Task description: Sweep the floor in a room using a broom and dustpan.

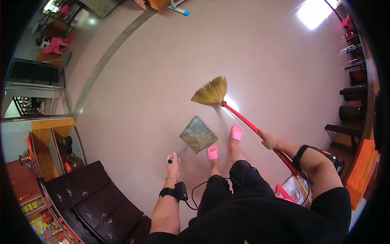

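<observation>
My left hand is closed around the dark-tipped handle of a long-handled dustpan. The pan's worn, stained metal plate is low over the tiled floor, just ahead of my pink slippers; whether it touches the tiles I cannot tell. In my right hand is the red shaft of a broom. Its fan-shaped straw head lies beyond the pan, up and to the right of it, with a gap between the two. The lower shaft end passes under my right forearm.
A dark wooden drawer cabinet stands close on my left, beside open shelving. Dark chairs line the right side. A white plastic bag and an orange box are near my right elbow. A blue-tipped stand foot lies far ahead.
</observation>
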The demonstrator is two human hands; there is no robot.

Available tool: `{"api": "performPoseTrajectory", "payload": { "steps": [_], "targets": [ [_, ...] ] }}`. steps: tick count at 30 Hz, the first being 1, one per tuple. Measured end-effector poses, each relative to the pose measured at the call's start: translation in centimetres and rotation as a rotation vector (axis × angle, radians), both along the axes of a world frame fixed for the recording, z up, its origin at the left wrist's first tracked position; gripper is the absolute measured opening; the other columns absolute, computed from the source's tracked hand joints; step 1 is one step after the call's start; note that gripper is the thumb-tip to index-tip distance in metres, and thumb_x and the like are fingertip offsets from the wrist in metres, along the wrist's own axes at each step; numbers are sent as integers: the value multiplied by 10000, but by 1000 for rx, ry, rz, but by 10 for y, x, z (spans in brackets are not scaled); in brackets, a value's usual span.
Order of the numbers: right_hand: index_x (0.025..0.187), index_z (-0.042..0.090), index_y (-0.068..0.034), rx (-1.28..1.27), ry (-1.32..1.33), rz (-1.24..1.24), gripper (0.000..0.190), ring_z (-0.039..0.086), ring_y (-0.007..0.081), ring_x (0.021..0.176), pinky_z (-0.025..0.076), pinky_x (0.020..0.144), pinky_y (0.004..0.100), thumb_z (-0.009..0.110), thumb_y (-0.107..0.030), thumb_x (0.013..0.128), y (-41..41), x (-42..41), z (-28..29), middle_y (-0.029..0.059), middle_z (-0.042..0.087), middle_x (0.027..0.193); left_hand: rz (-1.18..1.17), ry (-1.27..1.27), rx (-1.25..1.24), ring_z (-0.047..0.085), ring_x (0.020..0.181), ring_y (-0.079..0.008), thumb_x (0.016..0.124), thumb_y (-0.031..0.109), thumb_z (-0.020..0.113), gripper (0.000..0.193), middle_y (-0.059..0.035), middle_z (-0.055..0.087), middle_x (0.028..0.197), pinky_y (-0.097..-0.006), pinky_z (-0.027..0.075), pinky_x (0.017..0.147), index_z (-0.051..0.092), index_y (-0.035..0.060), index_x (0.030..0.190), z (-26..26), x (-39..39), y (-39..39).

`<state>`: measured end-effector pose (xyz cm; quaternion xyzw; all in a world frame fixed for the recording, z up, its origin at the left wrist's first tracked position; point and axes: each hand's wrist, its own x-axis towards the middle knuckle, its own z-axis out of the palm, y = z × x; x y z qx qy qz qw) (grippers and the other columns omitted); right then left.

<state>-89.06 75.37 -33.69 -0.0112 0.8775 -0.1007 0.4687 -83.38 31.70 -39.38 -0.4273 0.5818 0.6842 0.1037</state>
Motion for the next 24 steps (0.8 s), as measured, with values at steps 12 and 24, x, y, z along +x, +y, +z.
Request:
{"api": "performPoseTrajectory", "payload": {
  "steps": [12,24],
  "targets": [
    [1216,214,-111,-184,-103,-658,570,518,192,474,434,443,313,469,-94,707,4,155,122,116,516,638,-186,-9,-42,429,741,-75,769,218,515,165,4,449,811,-207,404,667,419,96,714,-24,-6,-3],
    [1231,151,-102,-399,50,-1302,584,431,120,408,385,353,248,447,-44,732,26,168,9,45,424,573,-312,62,-46,407,705,-89,781,261,492,204,-15,386,742,-219,406,673,384,94,736,-29,-13,9]
  ]
}}
